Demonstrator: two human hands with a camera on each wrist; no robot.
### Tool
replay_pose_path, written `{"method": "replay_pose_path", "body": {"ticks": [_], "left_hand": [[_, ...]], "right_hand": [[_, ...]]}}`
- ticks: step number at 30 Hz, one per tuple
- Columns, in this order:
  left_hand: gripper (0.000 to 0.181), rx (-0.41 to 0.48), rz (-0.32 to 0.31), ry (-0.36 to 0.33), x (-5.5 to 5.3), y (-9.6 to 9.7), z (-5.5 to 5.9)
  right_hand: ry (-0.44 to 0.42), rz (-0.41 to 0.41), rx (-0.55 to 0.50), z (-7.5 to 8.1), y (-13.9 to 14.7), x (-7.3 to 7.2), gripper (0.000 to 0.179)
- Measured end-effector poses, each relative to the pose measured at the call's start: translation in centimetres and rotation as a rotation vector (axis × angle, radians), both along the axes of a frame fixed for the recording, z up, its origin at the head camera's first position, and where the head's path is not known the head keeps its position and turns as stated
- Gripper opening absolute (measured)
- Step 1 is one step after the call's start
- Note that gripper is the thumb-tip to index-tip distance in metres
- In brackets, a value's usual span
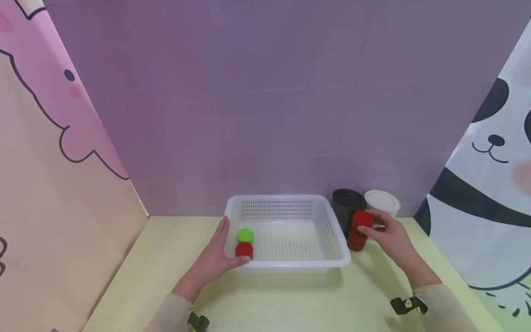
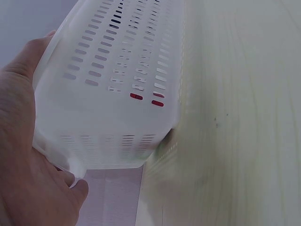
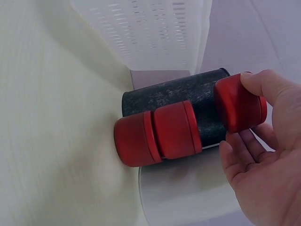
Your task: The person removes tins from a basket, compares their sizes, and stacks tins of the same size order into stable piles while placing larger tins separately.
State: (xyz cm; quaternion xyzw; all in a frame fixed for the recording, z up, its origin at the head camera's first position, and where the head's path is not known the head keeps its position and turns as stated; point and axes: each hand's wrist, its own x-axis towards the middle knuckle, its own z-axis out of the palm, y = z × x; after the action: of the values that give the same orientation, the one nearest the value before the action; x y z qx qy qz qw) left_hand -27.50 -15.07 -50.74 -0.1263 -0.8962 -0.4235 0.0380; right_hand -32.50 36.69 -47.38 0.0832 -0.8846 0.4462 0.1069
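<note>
My right hand [image 1: 392, 237] pinches a small red tin [image 3: 237, 103] between thumb and fingers. In the right wrist view, a gap separates that tin from two red tins [image 3: 157, 134] stacked upright on the table. My left hand [image 1: 211, 260] grips the near left corner of a white plastic basket [image 1: 290, 264], its thumb over the front rim and its fingers along the left side. Inside the basket, by that corner, are a green-topped tin [image 1: 245, 235] and a red-topped tin [image 1: 244, 249].
Right behind the red stack stand a tall black can [image 1: 347, 200] and a white can [image 1: 383, 202], side by side near the purple back wall [image 1: 265, 115]. The pale table [image 1: 274, 304] extends in front of the basket. Printed panels flank both sides.
</note>
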Motion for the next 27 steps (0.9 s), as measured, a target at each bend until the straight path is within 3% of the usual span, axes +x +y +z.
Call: {"method": "replay_pose_path", "body": {"ticks": [27], "left_hand": [[0.134,0.0,0.003,-0.01,-0.2,0.0,-0.1]], "right_hand": [[0.03,-0.029,0.017,-2.4,0.5,-1.1,0.06]]}}
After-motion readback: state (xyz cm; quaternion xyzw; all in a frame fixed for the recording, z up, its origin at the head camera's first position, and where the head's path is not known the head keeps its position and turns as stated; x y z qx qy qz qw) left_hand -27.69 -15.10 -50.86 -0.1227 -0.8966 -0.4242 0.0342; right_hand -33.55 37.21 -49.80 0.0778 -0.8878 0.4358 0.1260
